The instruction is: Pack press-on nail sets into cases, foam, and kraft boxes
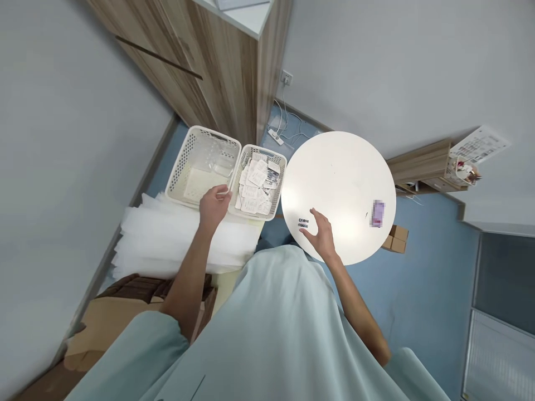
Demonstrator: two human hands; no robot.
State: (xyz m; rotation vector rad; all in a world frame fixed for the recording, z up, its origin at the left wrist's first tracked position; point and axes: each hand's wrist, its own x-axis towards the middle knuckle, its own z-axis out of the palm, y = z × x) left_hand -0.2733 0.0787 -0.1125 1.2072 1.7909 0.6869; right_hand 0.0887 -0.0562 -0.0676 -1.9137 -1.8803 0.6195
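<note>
My right hand [322, 235] is over the near left part of the round white table [334, 172], thumb and fingers spread apart. Between the fingertips and thumb, a small group of dark little pieces [303, 223] lies in two short rows on the tabletop. Over the near rim of the left white basket [178, 167] is my left hand [214, 209], its fingers loosely bent with a small gap at the thumb. Nothing shows clearly in it. Inside that basket are clear plastic bags [215, 153]. The right basket [279, 192] holds many small printed white packets [254, 184].
A pixelated purple item [377, 214] rests on the table's right side. White foam sheets [184, 239] are stacked below the baskets, near an opened cardboard box [104, 323]. A wooden cabinet [225, 61] stands behind. A power strip [275, 137] with cables lies on the floor.
</note>
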